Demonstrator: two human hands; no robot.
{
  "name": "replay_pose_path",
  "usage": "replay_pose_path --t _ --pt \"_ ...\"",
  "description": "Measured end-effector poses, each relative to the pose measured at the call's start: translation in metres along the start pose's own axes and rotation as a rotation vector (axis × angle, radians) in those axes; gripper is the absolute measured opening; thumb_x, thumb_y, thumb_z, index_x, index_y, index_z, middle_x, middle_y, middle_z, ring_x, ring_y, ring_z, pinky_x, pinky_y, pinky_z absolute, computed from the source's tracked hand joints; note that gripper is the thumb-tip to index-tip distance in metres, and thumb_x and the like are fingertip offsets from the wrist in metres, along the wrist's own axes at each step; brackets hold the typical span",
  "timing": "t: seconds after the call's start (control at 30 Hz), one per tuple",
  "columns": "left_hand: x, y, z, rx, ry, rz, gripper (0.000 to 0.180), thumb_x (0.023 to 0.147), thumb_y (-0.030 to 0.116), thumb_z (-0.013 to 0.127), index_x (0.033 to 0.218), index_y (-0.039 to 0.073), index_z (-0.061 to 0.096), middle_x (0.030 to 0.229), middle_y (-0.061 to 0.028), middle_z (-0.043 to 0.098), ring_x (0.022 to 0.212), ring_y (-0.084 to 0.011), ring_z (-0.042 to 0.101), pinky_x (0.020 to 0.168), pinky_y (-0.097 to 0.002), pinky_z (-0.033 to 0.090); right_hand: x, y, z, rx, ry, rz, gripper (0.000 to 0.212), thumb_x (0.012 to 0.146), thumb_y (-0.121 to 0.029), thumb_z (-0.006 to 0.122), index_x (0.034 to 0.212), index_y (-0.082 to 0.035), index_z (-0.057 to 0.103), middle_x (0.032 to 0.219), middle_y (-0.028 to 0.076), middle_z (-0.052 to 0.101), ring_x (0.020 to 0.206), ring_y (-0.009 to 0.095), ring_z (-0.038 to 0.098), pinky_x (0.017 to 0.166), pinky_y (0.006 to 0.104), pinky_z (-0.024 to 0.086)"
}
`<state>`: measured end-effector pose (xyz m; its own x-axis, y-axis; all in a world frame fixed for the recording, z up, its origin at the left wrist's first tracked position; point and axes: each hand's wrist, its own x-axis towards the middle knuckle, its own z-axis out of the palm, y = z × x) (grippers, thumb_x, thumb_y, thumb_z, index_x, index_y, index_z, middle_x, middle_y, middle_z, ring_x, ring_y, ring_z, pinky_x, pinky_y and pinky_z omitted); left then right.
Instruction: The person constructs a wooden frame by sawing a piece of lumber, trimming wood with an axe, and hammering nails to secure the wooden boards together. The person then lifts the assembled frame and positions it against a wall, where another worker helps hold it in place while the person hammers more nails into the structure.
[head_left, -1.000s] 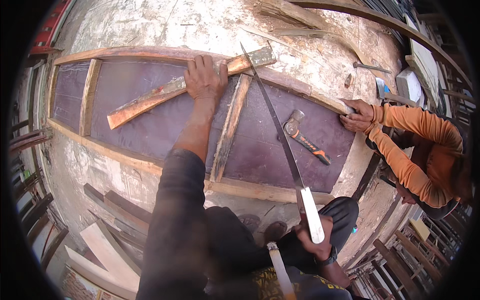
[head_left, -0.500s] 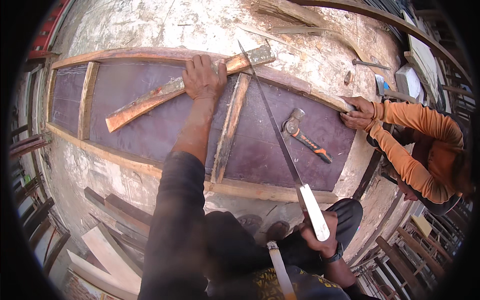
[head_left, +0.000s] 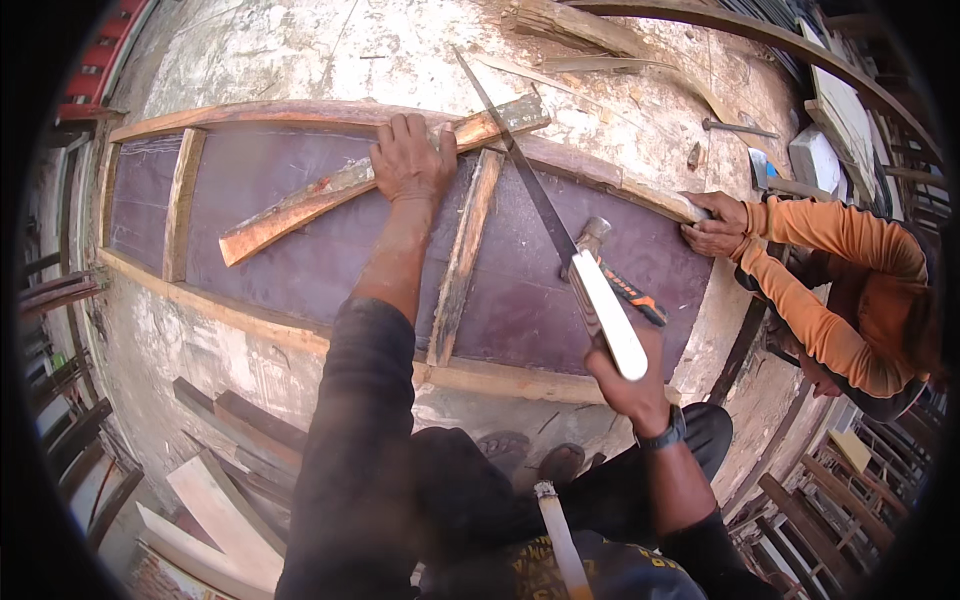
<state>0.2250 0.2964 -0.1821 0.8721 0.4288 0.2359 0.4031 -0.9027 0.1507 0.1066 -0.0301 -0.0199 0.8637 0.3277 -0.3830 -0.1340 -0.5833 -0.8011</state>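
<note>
My left hand (head_left: pixel 412 160) bears down on a rough wooden batten (head_left: pixel 300 210), its fingers curled over the far side. That batten lies slantwise across a timber frame (head_left: pixel 235 312) on a dark purplish-brown panel (head_left: pixel 270 160). In my right hand (head_left: pixel 635 378) is a handsaw (head_left: pixel 605 310) with a white handle. Its blade crosses the batten's right part, beyond my left hand, with the tip over the floor past the frame. A hammer (head_left: pixel 635 290) with an orange-and-black handle rests on the panel, partly behind the saw handle.
At the right, another person's hands (head_left: pixel 718 225), in orange sleeves, grip the frame's end. An axe-like tool (head_left: pixel 760 172), a large nail-shaped rod (head_left: pixel 740 128) and scrap timber (head_left: pixel 580 25) lie beyond. Boards (head_left: pixel 225 505) are stacked lower left. A lit cigarette (head_left: pixel 565 545) juts in below.
My right hand has pushed the saw forward and slightly left, so more blade reaches past the batten and the handle now covers part of the hammer. My left hand stays on the batten.
</note>
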Motion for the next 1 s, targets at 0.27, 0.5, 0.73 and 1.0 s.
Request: replay_pose_path --t 0.27,0.5,0.73,1.0 --pt "-0.003 -0.002 0.004 -0.02 0.016 -0.067 0.038 0.093 0.046 0.06 0.099 0.009 0.064 0.104 -0.0093 0.061 0.106 -0.0306 0.056 0.088 -0.0488 0.045 -0.074 -0.027 -0.011 0.069 0.024 0.019 0.012 0.073 -0.005 0.072 0.075 0.002 0.063 0.059 0.005 0.058 0.053 0.012 0.055 0.057 0.0313 0.047" --pt "0.005 0.017 0.005 -0.028 0.078 0.018 0.037 0.091 0.045 0.063 0.099 0.009 0.064 0.104 -0.0091 0.061 0.103 -0.0301 0.057 0.084 -0.0467 0.046 0.027 0.013 0.016 0.109 0.07 0.012 0.021 0.083 -0.014 0.073 0.073 0.0 0.06 0.06 0.001 0.053 0.057 0.007 0.047 0.053 0.0305 0.04" --pt "-0.001 -0.002 0.01 0.024 0.094 0.0 0.038 0.091 0.047 0.063 0.099 0.01 0.063 0.104 -0.0095 0.059 0.103 -0.0295 0.056 0.082 -0.0453 0.044 -0.079 0.02 -0.007 0.074 0.051 -0.067 0.01 0.074 -0.007 0.072 0.079 0.001 0.068 0.06 0.006 0.06 0.054 0.012 0.059 0.059 0.0311 0.051" --pt "-0.002 -0.005 0.009 -0.016 0.07 0.019 0.039 0.092 0.049 0.061 0.099 0.01 0.064 0.104 -0.0093 0.06 0.101 -0.0294 0.056 0.082 -0.0454 0.044 -0.016 0.028 0.026 0.13 0.059 -0.063 0.015 0.074 -0.009 0.074 0.074 0.001 0.063 0.059 0.005 0.056 0.056 0.011 0.055 0.056 0.0322 0.046"
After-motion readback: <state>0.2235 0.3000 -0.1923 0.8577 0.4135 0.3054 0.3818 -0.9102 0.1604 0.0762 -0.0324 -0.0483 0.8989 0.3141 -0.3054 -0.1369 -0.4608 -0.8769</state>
